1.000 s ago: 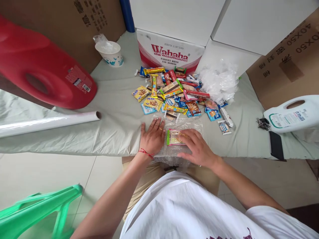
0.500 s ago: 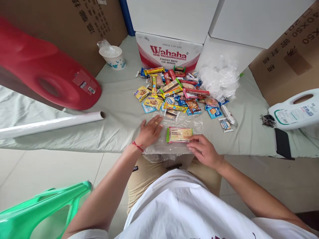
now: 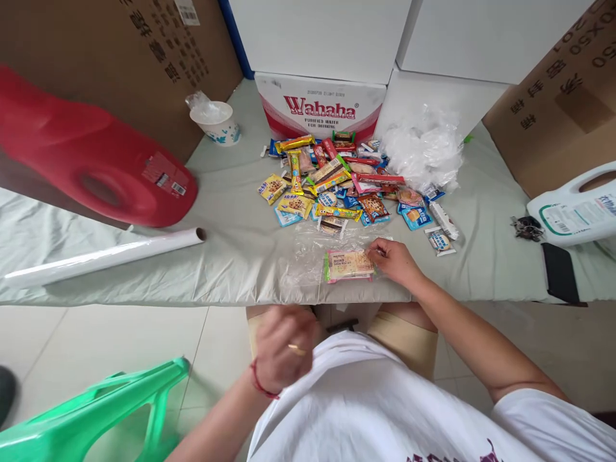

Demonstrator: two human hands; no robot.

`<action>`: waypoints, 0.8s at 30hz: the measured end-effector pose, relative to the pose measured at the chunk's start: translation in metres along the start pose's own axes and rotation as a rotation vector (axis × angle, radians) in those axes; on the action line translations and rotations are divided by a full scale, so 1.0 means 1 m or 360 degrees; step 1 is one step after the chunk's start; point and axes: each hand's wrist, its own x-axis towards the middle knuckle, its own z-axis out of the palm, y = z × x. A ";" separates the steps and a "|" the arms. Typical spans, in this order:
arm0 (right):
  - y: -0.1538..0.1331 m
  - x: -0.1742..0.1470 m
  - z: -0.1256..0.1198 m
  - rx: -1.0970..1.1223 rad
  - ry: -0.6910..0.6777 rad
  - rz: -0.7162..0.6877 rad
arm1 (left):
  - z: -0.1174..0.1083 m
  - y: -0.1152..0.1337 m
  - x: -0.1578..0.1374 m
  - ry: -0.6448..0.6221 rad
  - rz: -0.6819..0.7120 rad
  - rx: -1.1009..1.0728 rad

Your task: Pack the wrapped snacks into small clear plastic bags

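The left hand had just come off the desk and hung before the shirt, short of the front edge — its fingers curled and blurred, so I could not tell whether they gripped anything. The clear film, which had draped over that edge, now lay bunched on the desk around the biscuit pack, near the middle of the front edge. The right hand had shifted to the pack's right end, fingers drawn together there; whether they pinched film or pack I could not tell. It alone seemed to steady the pack. Its print was too small to read, but the box behind read "Wahaha", "PURIFIED WATER FOR DRINKING"; the right-hand carton showed a partial "50" and Chinese characters.
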 end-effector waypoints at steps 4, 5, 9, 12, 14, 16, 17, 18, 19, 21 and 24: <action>0.012 0.006 -0.019 -0.0095 -0.0162 -0.0024 | 0.047 0.015 0.014 -0.0713 0.0040 -0.0062; 0.016 0.010 -0.029 -0.0152 -0.0208 -0.0034 | 0.061 0.011 0.022 -0.0808 -0.0058 -0.0009; 0.016 0.035 -0.065 -0.0516 -0.0064 -0.0252 | 0.096 -0.009 0.046 -0.1037 -0.0237 0.0178; -0.002 0.060 -0.064 -0.0698 -0.0072 -0.0664 | 0.100 -0.011 0.050 -0.1087 -0.0172 0.0290; -0.019 0.075 -0.051 -0.0799 -0.0273 -0.0822 | 0.098 -0.007 0.049 -0.1106 -0.0149 0.0369; -0.032 0.088 -0.035 -0.0901 -0.0463 -0.0816 | 0.097 -0.003 0.048 -0.1157 -0.0141 0.0415; -0.038 0.093 -0.030 -0.0924 -0.0520 -0.0787 | 0.096 -0.001 0.048 -0.1193 -0.0139 0.0422; -0.042 0.098 -0.026 -0.0913 -0.0561 -0.0759 | 0.096 0.000 0.048 -0.1235 -0.0144 0.0424; -0.045 0.101 -0.025 -0.0864 -0.0587 -0.0743 | 0.096 0.001 0.049 -0.1279 -0.0163 0.0425; -0.050 0.101 -0.029 -0.0691 -0.0617 -0.0758 | 0.096 0.003 0.050 -0.1370 -0.0240 0.0431; -0.054 0.084 -0.041 -0.0466 -0.0596 -0.0930 | 0.095 0.005 0.051 -0.1470 -0.0365 0.0439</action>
